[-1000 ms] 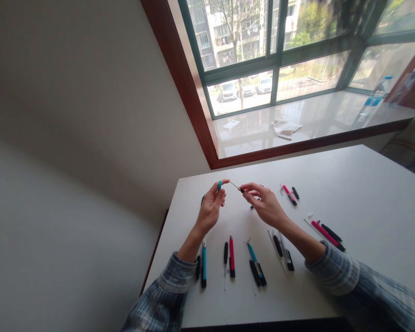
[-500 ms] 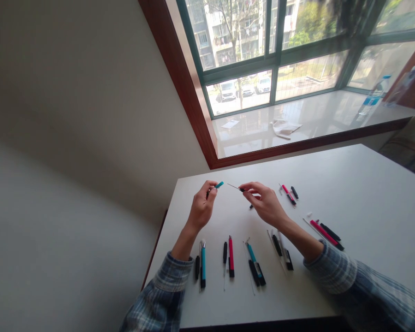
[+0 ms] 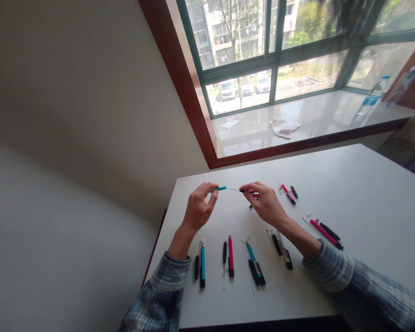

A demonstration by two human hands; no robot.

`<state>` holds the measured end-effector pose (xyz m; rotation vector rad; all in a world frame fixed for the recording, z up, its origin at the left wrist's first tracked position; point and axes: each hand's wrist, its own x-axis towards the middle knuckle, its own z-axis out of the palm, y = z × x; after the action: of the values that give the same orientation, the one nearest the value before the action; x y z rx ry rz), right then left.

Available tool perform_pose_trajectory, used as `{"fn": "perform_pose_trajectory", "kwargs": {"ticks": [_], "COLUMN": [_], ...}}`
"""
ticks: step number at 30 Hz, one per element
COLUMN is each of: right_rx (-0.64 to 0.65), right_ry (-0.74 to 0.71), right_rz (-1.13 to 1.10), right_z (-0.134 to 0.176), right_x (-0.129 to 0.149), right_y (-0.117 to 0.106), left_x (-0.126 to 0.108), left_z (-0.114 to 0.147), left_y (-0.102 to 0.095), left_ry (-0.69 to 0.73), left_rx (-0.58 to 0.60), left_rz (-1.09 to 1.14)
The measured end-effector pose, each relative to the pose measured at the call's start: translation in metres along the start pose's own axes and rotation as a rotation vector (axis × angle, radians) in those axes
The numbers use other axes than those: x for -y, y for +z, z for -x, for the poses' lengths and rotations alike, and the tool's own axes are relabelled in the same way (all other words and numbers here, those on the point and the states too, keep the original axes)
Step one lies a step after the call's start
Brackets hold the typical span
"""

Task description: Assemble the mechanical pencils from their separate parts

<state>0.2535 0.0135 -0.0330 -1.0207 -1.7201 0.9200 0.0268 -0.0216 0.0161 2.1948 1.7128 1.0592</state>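
My left hand (image 3: 199,208) is closed, pinching a teal pen barrel (image 3: 222,188) above the far part of the white table. Facing it, my right hand (image 3: 265,202) grips a pen refill (image 3: 233,189), a thin dark rod whose black piece (image 3: 242,190) lies between thumb and fingers. The rod points left, its tip at the barrel's open end; whether it has entered I cannot tell. A small dark part under my right hand is mostly hidden.
Disassembled pens lie in groups: a teal barrel (image 3: 202,265), a red barrel (image 3: 231,256) and another teal barrel (image 3: 254,260) in front, red barrels (image 3: 323,231) at right. On the windowsill are a cloth (image 3: 284,128) and a water bottle (image 3: 373,97).
My left hand has turned the teal barrel level and brought its end to the refill's tip, closing the gap. The right hand has barely moved.
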Motion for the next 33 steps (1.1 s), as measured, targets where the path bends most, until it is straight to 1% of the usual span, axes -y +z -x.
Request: {"fn": "perform_pose_trajectory", "kwargs": {"ticks": [7, 12, 15, 20, 28, 33], "right_rx": [-0.009, -0.005, 0.001, -0.007, 0.004, -0.007], "right_ry": [-0.038, -0.108, -0.135, -0.139, -0.14, -0.099], "right_rz": [0.036, 0.05, 0.021, -0.056, -0.07, -0.125], "right_z": [-0.001, -0.001, -0.002, -0.002, -0.003, -0.003], "right_x": [0.0, 0.001, 0.001, 0.0, 0.003, 0.002], "right_y": [-0.001, -0.003, -0.002, -0.001, -0.002, -0.002], "left_x": [0.0, 0.0, -0.001, -0.003, -0.002, -0.002], "left_z": [0.0, 0.0, 0.001, 0.004, 0.003, 0.003], "left_y": [-0.001, 0.001, 0.003, 0.008, 0.007, 0.006], "left_ry": [0.034, 0.061, 0.058, 0.049, 0.043, 0.068], "left_rx": [0.023, 0.054, 0.086, 0.14, 0.149, 0.146], "left_rz": [-0.025, -0.038, -0.014, 0.048, 0.099, 0.127]}}
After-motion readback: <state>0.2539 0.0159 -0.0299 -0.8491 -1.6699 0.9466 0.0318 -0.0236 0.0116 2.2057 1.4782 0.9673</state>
